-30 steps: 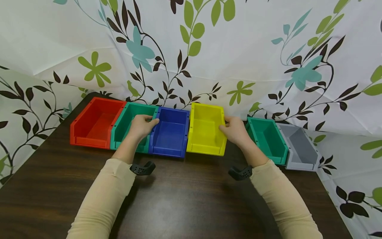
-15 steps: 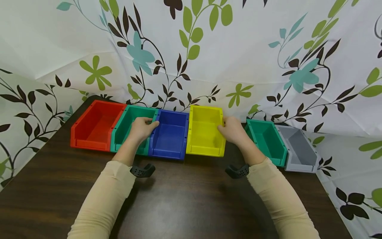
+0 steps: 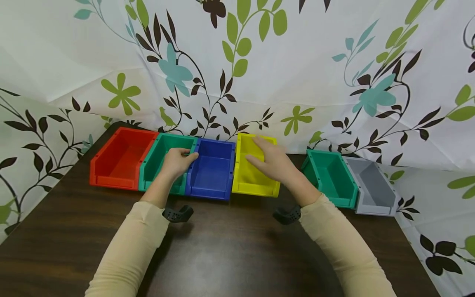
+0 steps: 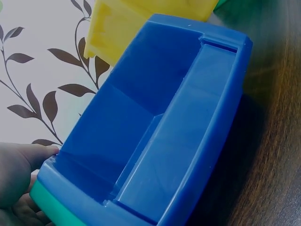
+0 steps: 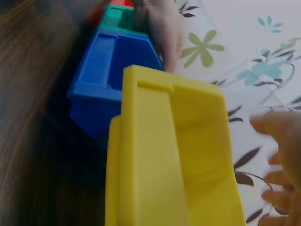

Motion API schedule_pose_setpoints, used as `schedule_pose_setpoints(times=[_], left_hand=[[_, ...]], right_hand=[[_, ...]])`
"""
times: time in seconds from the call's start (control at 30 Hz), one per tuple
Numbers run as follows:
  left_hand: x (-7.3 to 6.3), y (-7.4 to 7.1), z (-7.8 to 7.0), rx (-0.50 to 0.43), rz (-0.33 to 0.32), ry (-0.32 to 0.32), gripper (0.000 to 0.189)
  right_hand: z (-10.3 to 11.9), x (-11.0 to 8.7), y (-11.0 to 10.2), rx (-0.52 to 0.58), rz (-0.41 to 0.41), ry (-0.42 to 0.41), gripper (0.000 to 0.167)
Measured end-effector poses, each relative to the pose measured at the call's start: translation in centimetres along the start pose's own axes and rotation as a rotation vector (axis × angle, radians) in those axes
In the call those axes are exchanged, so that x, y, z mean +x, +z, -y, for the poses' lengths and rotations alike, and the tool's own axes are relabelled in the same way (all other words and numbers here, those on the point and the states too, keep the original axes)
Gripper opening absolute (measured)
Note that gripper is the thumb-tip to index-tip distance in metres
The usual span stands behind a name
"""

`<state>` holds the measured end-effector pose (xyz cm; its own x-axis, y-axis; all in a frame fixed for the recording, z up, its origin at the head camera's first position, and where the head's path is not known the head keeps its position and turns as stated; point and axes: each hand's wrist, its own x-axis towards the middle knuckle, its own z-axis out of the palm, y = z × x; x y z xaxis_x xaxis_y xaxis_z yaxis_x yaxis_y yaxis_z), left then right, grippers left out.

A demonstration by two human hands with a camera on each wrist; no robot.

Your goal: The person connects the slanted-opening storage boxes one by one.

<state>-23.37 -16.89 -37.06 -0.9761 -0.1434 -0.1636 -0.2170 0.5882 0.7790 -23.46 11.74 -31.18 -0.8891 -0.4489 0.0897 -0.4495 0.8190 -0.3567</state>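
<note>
My left hand (image 3: pixel 176 163) pinches the adjoining side walls of the blue storage bin (image 3: pixel 211 169) and the left green storage bin (image 3: pixel 174 141). In the left wrist view its thumb (image 4: pixel 40 154) lies at the blue rim, with the fingers on the green side. The yellow storage bin (image 3: pixel 256 189) sits to the right of the blue one. Over the yellow bin's right part, in the head view, my right hand (image 3: pixel 276 163) has its fingers spread and holds nothing. The right wrist view shows those fingers (image 5: pixel 277 179) apart from the yellow wall, slightly blurred.
A red storage bin (image 3: pixel 124 161) ends the row at the left. To the right, past a gap, stand another green bin (image 3: pixel 332 173) and a grey bin (image 3: pixel 375 181). Behind the dark wooden table (image 3: pixel 230 247) hangs a leaf-patterned cloth (image 3: pixel 297 74).
My right hand has let go of the yellow bin's right wall and moved left over that bin, fingers spreading. The left hand keeps its grip. The view has tipped up slightly.
</note>
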Motion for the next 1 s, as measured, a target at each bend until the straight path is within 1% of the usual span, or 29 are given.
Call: schedule_pose_setpoints(times=[0.07,0.1,0.17,0.33,0.7,0.83,1.0], left_hand=[[0.0,0.0,0.0,0.000,0.003,-0.003,0.059],[0.0,0.1,0.1,-0.002,0.005,-0.005,0.059],[0.0,0.1,0.1,-0.004,0.010,-0.010,0.059],[0.0,0.3,0.4,-0.004,0.020,-0.012,0.059],[0.1,0.2,0.1,-0.002,0.022,-0.009,0.060],[0.1,0.1,0.0,-0.003,0.024,0.001,0.060],[0.2,-0.1,0.0,-0.003,0.016,0.001,0.060]], right_hand=[[0.3,0.4,0.4,-0.010,0.045,-0.098,0.067],[0.5,0.6,0.5,-0.006,0.072,-0.126,0.066],[0.6,1.0,0.8,0.006,0.112,-0.157,0.064],[0.6,1.6,1.2,0.012,0.171,-0.159,0.060],[0.7,2.4,1.0,-0.014,0.256,-0.137,0.063],[0.8,2.6,0.8,-0.022,0.274,-0.122,0.064],[0.8,2.9,0.9,-0.013,0.272,-0.127,0.065]])
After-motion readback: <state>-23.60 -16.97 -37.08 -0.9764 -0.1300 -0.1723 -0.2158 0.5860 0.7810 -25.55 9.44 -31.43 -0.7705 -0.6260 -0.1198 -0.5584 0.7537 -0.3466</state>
